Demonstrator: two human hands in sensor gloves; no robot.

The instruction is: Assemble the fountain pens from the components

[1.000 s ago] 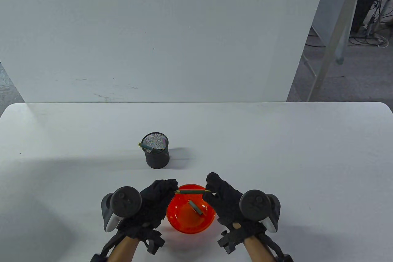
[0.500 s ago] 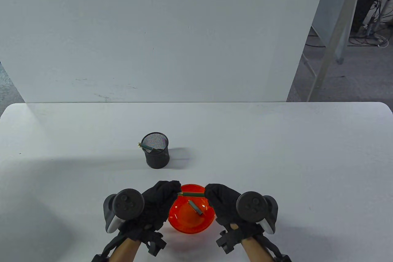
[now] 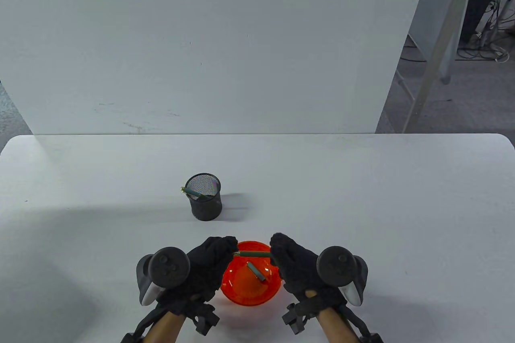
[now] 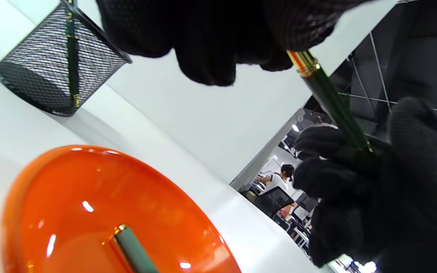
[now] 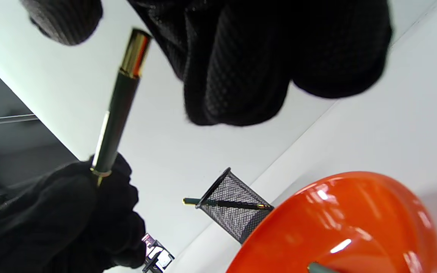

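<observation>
A dark green pen (image 3: 252,254) with gold rings is held level above the orange bowl (image 3: 241,284). My left hand (image 3: 231,250) pinches its left end and my right hand (image 3: 275,255) grips its right end. In the left wrist view the pen (image 4: 332,102) runs from my left fingers (image 4: 211,38) into the right hand (image 4: 355,182). In the right wrist view the pen (image 5: 116,110) runs from my left hand (image 5: 51,220) up to my right fingers (image 5: 260,57). A grey-green pen part (image 3: 256,271) with a gold end lies in the bowl.
A black mesh pen cup (image 3: 205,198) stands on the white table behind the bowl, with a green pen (image 3: 193,192) leaning in it. The cup also shows in the left wrist view (image 4: 51,68) and the right wrist view (image 5: 233,212). A white wall panel stands behind the table.
My right hand has closed over the pen's right end, hiding its gold tip, and has turned at the wrist. Both hands have shifted slightly. The part in the bowl has not moved.
</observation>
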